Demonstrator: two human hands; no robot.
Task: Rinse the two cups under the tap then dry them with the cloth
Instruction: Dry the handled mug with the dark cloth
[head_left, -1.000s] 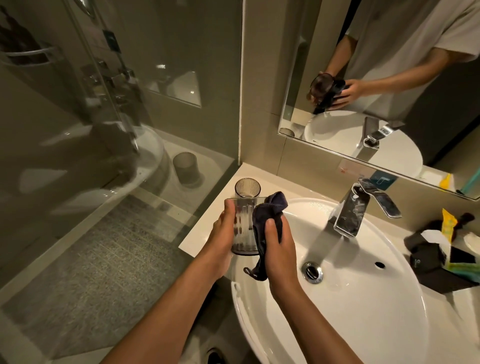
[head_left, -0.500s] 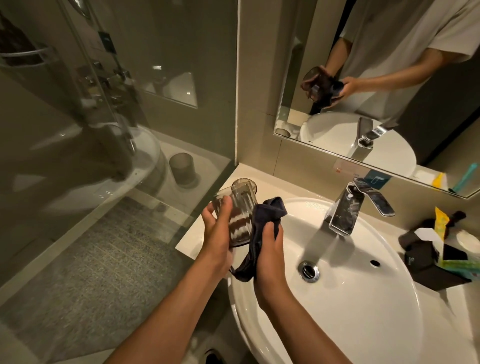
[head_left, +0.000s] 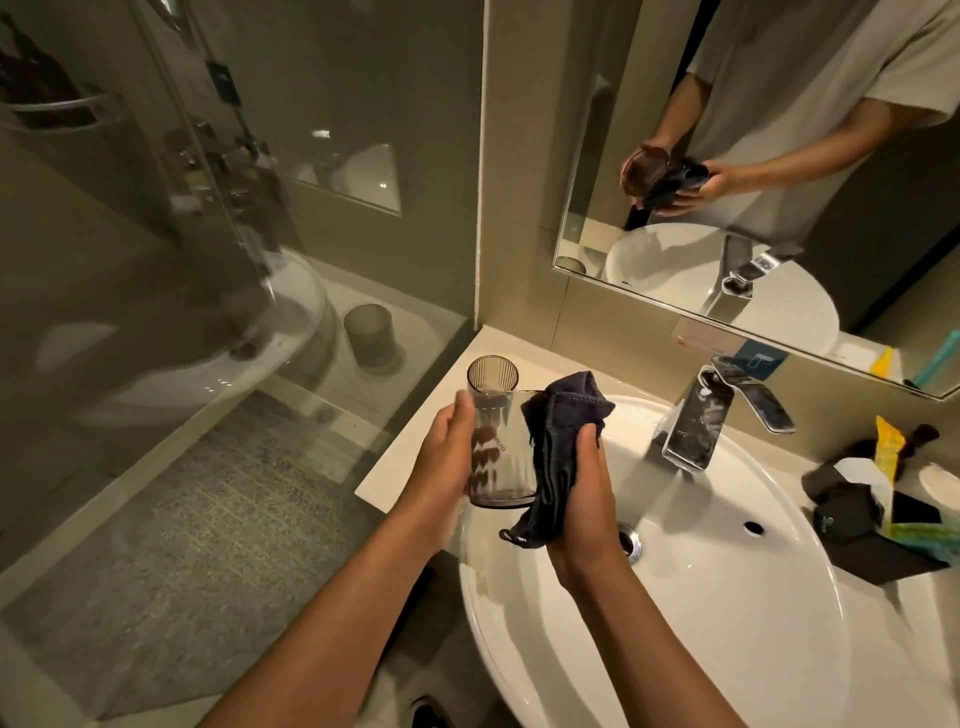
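My left hand (head_left: 444, 457) grips a clear ribbed cup (head_left: 501, 452), held upright over the left rim of the white basin (head_left: 727, 613). My right hand (head_left: 584, 499) presses a dark cloth (head_left: 558, 431) against the cup's right side; the cloth drapes over its rim and hangs below my palm. A second clear cup (head_left: 492, 375) stands upright on the white counter (head_left: 415, 457) just behind the held one. The chrome tap (head_left: 711, 415) sits at the basin's back, to the right of my hands, with no water visibly running.
A drain (head_left: 629, 540) lies in the basin beside my right wrist. Dark pouches and packets (head_left: 878, 509) clutter the counter at the right. A mirror (head_left: 779, 156) hangs above the tap. A glass shower wall (head_left: 234, 260) stands to the left.
The held cup was tilted half a second ago and now stands upright again. Both hands stay on cup and cloth at the basin's left edge.
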